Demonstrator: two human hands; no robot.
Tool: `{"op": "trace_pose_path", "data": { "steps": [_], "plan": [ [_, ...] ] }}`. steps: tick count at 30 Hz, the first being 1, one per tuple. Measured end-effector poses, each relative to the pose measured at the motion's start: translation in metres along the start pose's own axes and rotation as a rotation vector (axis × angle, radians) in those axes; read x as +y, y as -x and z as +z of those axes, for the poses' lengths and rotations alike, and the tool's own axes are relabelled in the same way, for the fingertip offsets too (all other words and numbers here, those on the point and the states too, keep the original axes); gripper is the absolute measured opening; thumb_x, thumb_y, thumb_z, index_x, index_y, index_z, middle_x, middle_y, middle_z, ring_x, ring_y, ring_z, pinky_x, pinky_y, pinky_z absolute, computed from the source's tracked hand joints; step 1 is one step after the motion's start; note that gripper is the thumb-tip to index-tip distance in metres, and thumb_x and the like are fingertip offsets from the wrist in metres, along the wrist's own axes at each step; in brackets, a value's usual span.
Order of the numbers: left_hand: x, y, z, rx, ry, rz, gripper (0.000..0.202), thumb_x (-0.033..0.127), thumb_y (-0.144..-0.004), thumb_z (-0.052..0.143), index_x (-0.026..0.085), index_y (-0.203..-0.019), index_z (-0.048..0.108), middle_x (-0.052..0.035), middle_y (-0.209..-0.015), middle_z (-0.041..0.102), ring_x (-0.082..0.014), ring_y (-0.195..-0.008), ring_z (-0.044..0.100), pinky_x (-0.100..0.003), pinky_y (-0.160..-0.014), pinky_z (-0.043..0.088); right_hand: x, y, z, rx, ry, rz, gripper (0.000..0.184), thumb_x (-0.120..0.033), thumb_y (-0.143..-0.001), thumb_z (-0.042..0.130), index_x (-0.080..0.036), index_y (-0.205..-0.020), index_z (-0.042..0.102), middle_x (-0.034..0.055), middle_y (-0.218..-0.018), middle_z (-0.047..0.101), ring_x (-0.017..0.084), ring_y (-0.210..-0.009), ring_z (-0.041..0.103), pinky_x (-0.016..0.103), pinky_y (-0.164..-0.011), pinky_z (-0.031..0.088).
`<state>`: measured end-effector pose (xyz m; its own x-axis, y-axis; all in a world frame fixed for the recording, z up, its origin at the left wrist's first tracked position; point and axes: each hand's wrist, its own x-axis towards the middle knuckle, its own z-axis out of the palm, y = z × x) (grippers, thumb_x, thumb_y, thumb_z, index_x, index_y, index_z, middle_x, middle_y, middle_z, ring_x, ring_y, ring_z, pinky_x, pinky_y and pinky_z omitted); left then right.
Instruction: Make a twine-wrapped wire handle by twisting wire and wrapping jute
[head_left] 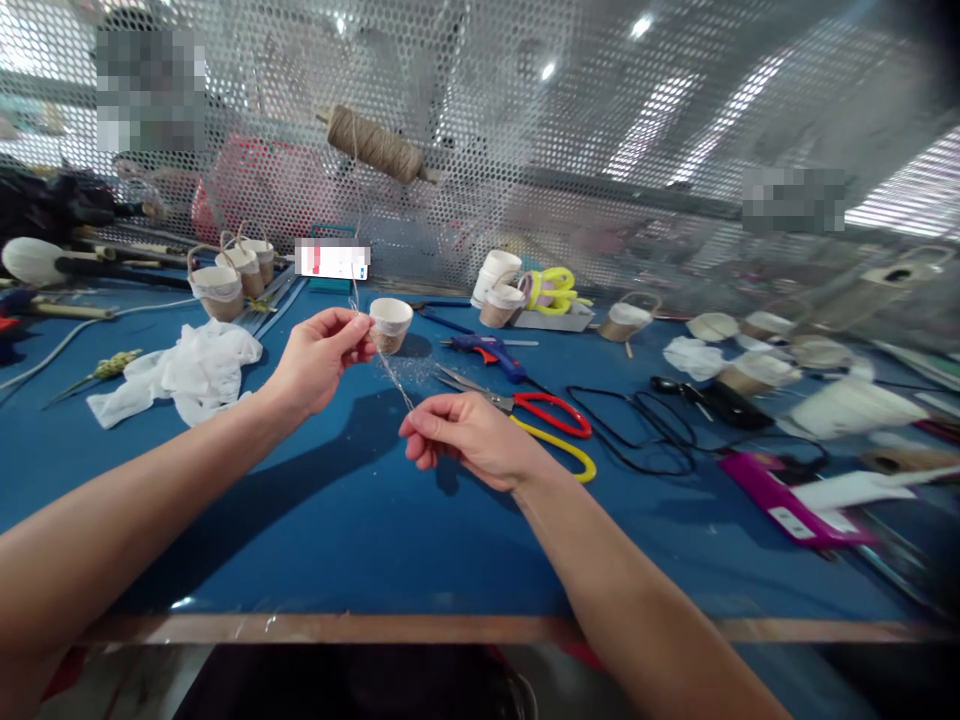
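A thin strand of twine (394, 378) runs between my two hands above the blue table. My left hand (324, 358) pinches it between thumb and fingers, and my right hand (461, 435) pinches its lower end. From the left hand the strand goes up toward a twine spool (375, 145) hung on the mesh. Just behind my left fingers stands a small white-and-brown cup (390, 325) without a handle. Scissors (551, 415) with one red and one yellow handle lie beside my right hand, partly hidden by it.
A blue glue gun (491, 355) with a black cable (645, 430) lies beyond the scissors. White cloth (187, 370) and several handled cups (217, 290) are at left. More cups (626, 320), a purple item (787, 500) and a lit phone screen (341, 262) are about.
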<state>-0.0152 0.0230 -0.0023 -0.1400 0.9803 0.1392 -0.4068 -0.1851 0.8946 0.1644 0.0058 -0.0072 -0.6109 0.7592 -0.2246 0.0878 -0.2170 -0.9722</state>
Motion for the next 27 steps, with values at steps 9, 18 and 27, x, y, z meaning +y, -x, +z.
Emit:
{"op": "trace_pose_path", "data": {
  "steps": [9,18,27],
  "plan": [
    [0.0012,-0.0006,0.0011,0.004,0.031,0.035,0.013,0.009,-0.075,0.054,0.012,-0.063,0.057,0.0018,-0.054,0.057,-0.0056,-0.048,0.052,-0.018,-0.051,0.043,0.0018,-0.0025,-0.0006,0.057,-0.022,-0.023,0.027,-0.037,-0.061,0.071,-0.012,-0.066,0.063,0.0004,-0.055,0.064,0.008,-0.046,0.058,0.020,-0.048,0.044],
    [0.0002,-0.0007,0.0010,0.037,0.005,0.002,0.015,0.009,-0.075,0.053,0.013,-0.061,0.056,0.0020,-0.052,0.056,-0.0057,-0.047,0.051,-0.019,-0.052,0.041,0.0041,-0.0013,0.0035,0.089,0.120,-0.095,0.024,-0.035,-0.070,0.064,-0.012,-0.070,0.063,0.0016,-0.059,0.064,0.009,-0.050,0.058,0.022,-0.051,0.045],
    [0.0002,-0.0018,0.0009,0.042,0.004,0.004,0.017,0.008,-0.077,0.052,0.012,-0.061,0.056,0.0016,-0.052,0.055,-0.0059,-0.047,0.051,-0.020,-0.053,0.041,0.0042,-0.0017,0.0041,0.111,0.148,-0.121,0.021,-0.032,-0.073,0.061,-0.012,-0.070,0.062,0.0007,-0.058,0.063,0.008,-0.049,0.058,0.022,-0.050,0.045]
  ]
}}
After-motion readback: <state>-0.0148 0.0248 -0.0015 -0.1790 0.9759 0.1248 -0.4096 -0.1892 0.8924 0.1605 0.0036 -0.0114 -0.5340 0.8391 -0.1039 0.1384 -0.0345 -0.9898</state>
